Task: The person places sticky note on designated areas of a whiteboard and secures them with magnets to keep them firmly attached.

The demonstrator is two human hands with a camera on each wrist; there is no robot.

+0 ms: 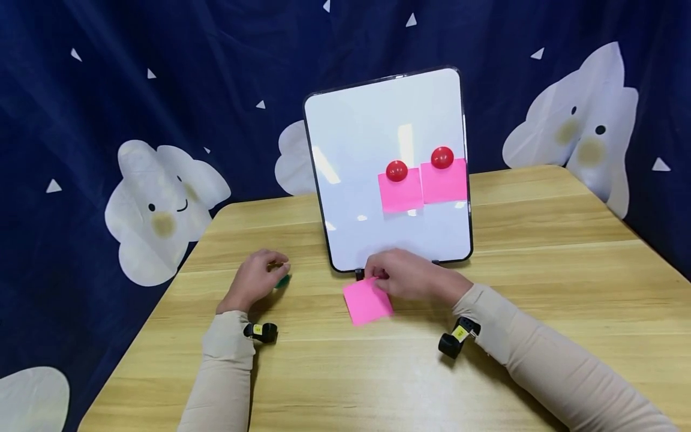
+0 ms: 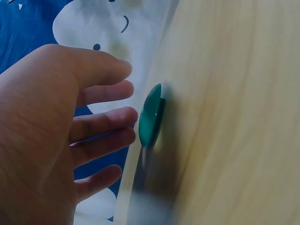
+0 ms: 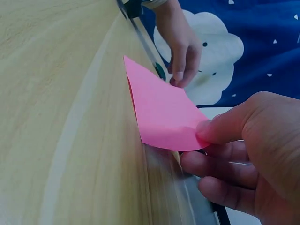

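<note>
Between thumb and fingers, my right hand (image 1: 402,273) pinches a pink sticky note (image 1: 368,302) by its upper edge, low over the table in front of the whiteboard. The right wrist view shows the note (image 3: 161,112) tilted, its far end hanging free of the fingers. My left hand (image 1: 259,277) hovers beside a round green magnet (image 1: 282,281) on the table. In the left wrist view its fingers (image 2: 105,123) are loosely bent, fingertips just short of the green magnet (image 2: 151,116), with nothing held.
A black-framed whiteboard (image 1: 356,138) stands tilted at the back of the wooden table (image 1: 345,378). Two pink notes (image 1: 402,195) hang side by side on it, each under a red round magnet (image 1: 442,157). A dark blue curtain (image 1: 216,48) with clouds hangs behind.
</note>
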